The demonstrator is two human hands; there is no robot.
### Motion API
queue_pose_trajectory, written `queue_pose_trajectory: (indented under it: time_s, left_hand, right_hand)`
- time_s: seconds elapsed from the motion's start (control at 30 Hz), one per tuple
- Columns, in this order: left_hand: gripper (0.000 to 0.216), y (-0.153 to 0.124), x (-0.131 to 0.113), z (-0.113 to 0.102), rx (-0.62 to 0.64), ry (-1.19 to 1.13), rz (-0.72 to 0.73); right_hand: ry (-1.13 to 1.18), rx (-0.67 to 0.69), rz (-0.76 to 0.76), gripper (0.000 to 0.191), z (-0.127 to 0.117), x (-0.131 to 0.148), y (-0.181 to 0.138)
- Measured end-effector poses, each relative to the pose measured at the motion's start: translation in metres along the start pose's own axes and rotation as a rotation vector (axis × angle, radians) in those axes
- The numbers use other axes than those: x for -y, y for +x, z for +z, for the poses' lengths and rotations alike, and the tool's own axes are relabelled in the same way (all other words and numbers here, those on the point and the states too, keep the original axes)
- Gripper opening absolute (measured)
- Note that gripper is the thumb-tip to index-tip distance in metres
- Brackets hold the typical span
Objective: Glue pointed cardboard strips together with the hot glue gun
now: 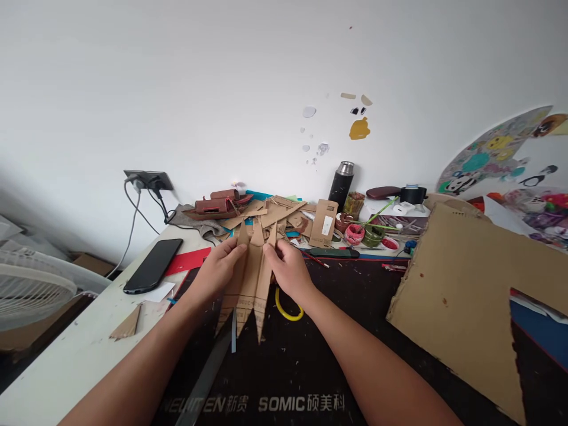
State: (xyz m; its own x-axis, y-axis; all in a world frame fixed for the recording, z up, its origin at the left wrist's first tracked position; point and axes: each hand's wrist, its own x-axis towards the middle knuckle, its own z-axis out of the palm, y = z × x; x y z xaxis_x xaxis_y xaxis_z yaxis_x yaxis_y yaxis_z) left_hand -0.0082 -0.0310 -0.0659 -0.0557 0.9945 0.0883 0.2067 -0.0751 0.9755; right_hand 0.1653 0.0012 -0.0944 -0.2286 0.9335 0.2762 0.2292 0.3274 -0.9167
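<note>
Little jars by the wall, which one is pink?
The pink jar sits between the brown jar and the green jar; its bright colour sets it apart.

Soft, even, bright light. Flat white wall above fingers greys toward corners; black printed mat below reads dark. Glint on steel-capped black flask, right of fingers. Wide-lens warping on round white plastic fan, far left. Print on brown pointed cardboard between fingers blurry.

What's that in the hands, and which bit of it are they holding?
A creased cardboard piece with pointed ends. The left hand holds its left side and the right hand its right side, both near the far points.
</note>
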Motion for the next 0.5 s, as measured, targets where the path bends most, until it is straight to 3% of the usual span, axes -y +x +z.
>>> queue_pose_trajectory:
  time_s: [0.17,0.27,0.5]
  left_hand:
    - [0.028,0.001,0.000,-0.006,-0.115,0.180,0.016]
    - [0.031,0.004,0.005,-0.008,-0.103,0.285,0.053]
    - [0.023,0.009,0.015,-0.005,-0.113,0.228,0.113]
  right_hand:
    - [-0.047,0.087,-0.027,0.036,0.003,0.002,-0.005]
    - [-0.080,0.129,-0.031,0.036,0.004,0.002,-0.007]
    - [-0.147,0.108,-0.065,0.034,0.005,0.002,-0.007]
